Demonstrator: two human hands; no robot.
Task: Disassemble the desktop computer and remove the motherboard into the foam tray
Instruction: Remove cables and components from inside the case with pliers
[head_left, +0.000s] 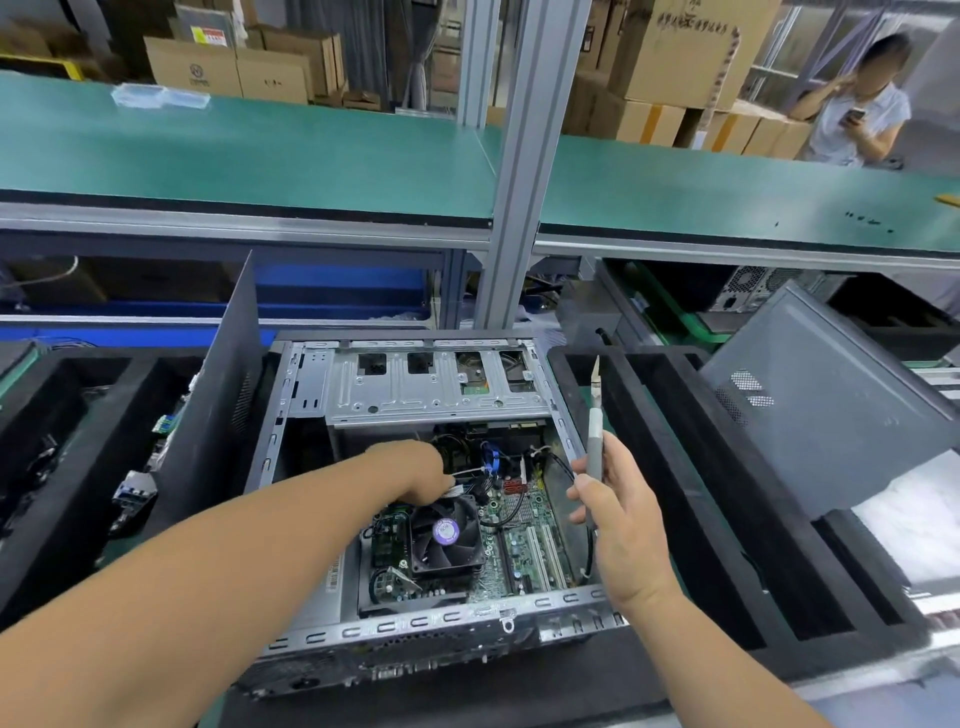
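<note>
On the bench, head view: open desktop case (415, 618) lies on its side, side panel off. Motherboard (524, 540) is still seated in the case bottom w/ CPU fan (445, 535) on it, cables (498, 512) running across the board, drive cage (436, 384) above. Left hand (421, 470) reaches deep into the case just above the fan; fingers are hidden among the wires, so can't tell if it's gripping a connector or only touching. Right hand (615, 506) hovers over the case's right edge, fingers wrapped round a grey-handled cutter (595, 421), tip pointing up, apart from the board. Black foam tray (675, 467) sits just beside the case on the right, slots unfilled where visible; another dark foam tray (67, 415) on the left holds parts.

Step, as I judge it: cable clearing, i.e. freeing ties/plugs before the board comes out. Early-to-mid task. Next move prob. calls for bringing the cutter down to the white tie near the left hand and snipping w/o nicking wires or board, then unplugging connectors.
</note>
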